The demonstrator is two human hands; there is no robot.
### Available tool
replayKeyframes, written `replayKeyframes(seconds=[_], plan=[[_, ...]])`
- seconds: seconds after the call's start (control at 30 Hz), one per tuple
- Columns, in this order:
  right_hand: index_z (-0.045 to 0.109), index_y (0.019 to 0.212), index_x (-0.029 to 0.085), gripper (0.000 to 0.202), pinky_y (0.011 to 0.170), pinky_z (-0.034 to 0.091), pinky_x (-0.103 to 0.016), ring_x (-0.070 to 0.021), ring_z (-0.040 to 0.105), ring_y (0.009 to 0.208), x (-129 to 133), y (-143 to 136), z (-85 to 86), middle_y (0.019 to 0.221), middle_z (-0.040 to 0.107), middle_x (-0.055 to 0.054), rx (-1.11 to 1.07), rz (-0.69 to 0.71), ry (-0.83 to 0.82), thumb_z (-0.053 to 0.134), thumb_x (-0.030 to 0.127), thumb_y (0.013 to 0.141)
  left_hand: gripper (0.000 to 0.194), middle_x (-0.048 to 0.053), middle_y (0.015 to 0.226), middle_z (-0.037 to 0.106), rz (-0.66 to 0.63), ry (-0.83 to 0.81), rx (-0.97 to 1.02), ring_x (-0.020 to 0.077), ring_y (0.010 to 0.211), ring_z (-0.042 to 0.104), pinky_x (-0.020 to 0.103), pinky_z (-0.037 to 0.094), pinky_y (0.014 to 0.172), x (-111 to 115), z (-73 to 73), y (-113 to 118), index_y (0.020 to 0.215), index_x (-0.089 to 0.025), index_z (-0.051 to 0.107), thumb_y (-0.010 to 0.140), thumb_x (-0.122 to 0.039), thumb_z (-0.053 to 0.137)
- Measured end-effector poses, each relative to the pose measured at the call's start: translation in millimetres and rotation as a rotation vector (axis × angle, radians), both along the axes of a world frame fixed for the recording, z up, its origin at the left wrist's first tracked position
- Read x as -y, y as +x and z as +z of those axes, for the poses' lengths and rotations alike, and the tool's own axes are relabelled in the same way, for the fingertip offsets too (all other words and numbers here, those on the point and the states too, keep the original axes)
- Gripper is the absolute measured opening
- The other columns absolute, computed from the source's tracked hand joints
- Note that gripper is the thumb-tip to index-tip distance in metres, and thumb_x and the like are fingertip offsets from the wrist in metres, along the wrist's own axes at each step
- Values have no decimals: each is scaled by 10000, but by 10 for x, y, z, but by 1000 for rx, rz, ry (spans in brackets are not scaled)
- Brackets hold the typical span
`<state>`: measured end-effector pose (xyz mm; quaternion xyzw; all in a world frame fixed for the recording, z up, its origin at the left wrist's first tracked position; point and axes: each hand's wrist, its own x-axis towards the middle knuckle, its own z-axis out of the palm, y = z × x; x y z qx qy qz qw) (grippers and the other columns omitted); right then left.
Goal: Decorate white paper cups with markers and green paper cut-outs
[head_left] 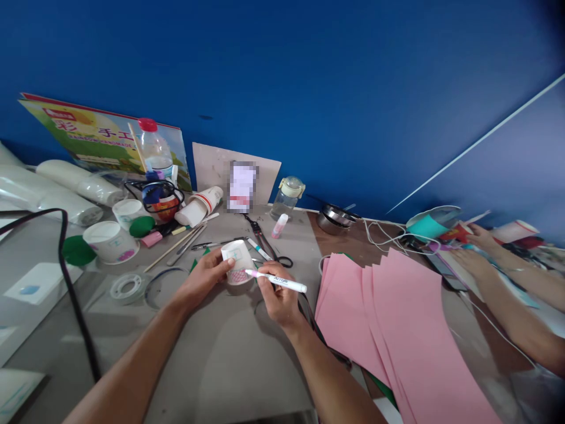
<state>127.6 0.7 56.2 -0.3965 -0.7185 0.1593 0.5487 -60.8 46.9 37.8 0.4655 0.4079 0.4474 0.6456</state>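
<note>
A small white paper cup [237,259] with a pink crosshatch pattern near its bottom is held tilted in my left hand [207,275], thumb on its side. My right hand [278,294] grips a white marker [282,282]; its pink tip end meets the cup's patterned band, or comes very close to it. Just behind the cup lie black scissors [261,235] and another pen [259,249]. A glue stick [279,226] stands farther back.
Pink paper sheets [406,318] lie to the right. Cups [110,242], a tape roll [127,287] and a red-capped bottle [154,147] are at left. A glass jar [288,197] and metal bowls [336,218] stand behind. Another person's arms [512,294] reach in at far right.
</note>
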Motion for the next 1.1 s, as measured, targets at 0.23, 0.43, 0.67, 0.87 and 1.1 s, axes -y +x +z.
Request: replayKeyframes(seconds=[0.23,0.43,0.67,0.87,1.1], plan=[[568,758,206,146,733,465,-336,-174,543,720,0,9,3,698,574,-16,-26,17,-28,493,199,884,506,41,748,648,13,-4,-9,160,624,561,255,414,569,-4,-9,0,1028,-113,660,701,-488,752],[590,873,217,100,794,471,-359,-187,574,788,3,8,44,771,619,-30,-25,39,20,496,185,889,517,38,747,649,7,22,-58,146,607,545,240,395,545,-9,-12,-8,1030,-107,659,711,-507,735],[560,751,218,144,728,447,-345,-182,542,711,-11,31,24,678,575,-12,4,15,-39,490,207,877,553,57,782,662,3,18,-67,156,620,557,247,395,547,-13,-25,-6,1058,-101,647,719,-532,721],[590,835,211,101,729,447,-344,-180,554,736,-17,41,31,741,601,-26,-1,52,-36,501,194,881,537,44,789,639,-8,35,-113,126,604,511,228,352,531,-6,-7,-11,1071,-100,628,753,-527,693],[571,790,213,121,708,435,-338,-169,535,687,-27,40,42,707,592,-14,-19,46,-7,495,176,877,534,34,764,621,-11,42,-116,111,576,469,223,318,511,-4,15,-6,1033,-103,639,737,-544,697]])
